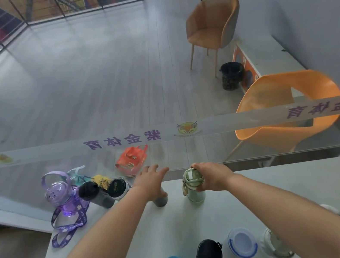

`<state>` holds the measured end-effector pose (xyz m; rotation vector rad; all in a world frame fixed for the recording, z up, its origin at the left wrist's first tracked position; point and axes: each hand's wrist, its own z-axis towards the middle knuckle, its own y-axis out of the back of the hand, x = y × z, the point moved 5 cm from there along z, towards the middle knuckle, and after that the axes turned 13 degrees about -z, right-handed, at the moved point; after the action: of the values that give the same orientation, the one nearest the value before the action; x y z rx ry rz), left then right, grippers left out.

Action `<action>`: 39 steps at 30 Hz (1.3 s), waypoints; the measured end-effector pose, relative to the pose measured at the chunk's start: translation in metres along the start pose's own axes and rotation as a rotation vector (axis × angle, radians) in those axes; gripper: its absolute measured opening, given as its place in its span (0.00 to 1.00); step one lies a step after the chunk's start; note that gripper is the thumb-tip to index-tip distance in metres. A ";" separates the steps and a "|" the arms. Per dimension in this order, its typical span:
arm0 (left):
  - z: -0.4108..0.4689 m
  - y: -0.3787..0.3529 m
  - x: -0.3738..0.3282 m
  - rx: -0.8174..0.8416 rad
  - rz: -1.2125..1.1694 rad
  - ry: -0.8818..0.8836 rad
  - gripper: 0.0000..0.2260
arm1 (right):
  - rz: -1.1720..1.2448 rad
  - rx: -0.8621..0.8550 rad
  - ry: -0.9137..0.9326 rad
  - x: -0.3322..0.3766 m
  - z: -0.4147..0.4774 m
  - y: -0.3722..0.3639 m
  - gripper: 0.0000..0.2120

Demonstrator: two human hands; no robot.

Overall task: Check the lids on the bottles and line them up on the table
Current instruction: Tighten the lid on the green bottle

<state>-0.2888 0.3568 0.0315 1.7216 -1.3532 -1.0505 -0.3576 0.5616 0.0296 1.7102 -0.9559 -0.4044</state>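
Gripping green bottle point(194, 187) lid w/ right hand point(214, 175) fingers; left hand point(150, 177) fingers spread over dark bottle point(160, 199)

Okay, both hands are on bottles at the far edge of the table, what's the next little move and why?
Probably twist the green bottle's lid to test it: the right hand already grips that lid, and the left hand rests on top of the grey bottle beside it. Then carry it to the near row, by the white bottle.
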 end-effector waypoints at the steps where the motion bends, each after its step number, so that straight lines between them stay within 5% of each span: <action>1: -0.001 0.000 0.008 0.031 0.011 0.033 0.42 | 0.001 0.003 -0.001 0.000 0.001 0.000 0.37; 16: 0.006 -0.009 0.031 0.032 -0.157 0.044 0.26 | -0.009 0.022 -0.006 0.006 0.017 0.004 0.36; 34: 0.003 -0.016 0.036 0.000 -0.196 0.029 0.30 | -0.033 0.031 -0.018 0.010 0.016 -0.004 0.37; 39: -0.006 -0.013 0.029 -0.066 -0.098 0.000 0.35 | 0.013 0.065 -0.049 0.008 0.013 -0.008 0.45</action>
<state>-0.2745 0.3318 0.0176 1.7543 -1.2306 -1.1369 -0.3584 0.5475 0.0193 1.7589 -1.0253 -0.4115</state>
